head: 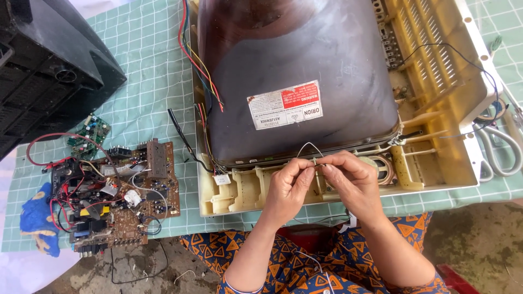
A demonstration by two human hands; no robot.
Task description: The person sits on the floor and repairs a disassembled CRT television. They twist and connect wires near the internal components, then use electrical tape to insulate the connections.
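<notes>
Our left hand [291, 182] and right hand [348, 177] meet fingertip to fingertip, both pinching a thin white wire [308, 146] (it loops upward toward the picture tube [294, 65]), neither nearer.

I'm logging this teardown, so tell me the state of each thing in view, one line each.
Picture tube: face down in the shell, back exposed.
Yellowed shell: opened, back cover off.
Black back cover: removed, lying apart.
Circuit board: out, wires loose.
Thin wire: looped, pinched by both hands.
Left hand: fingers pinching.
Right hand: fingers pinching.
</notes>
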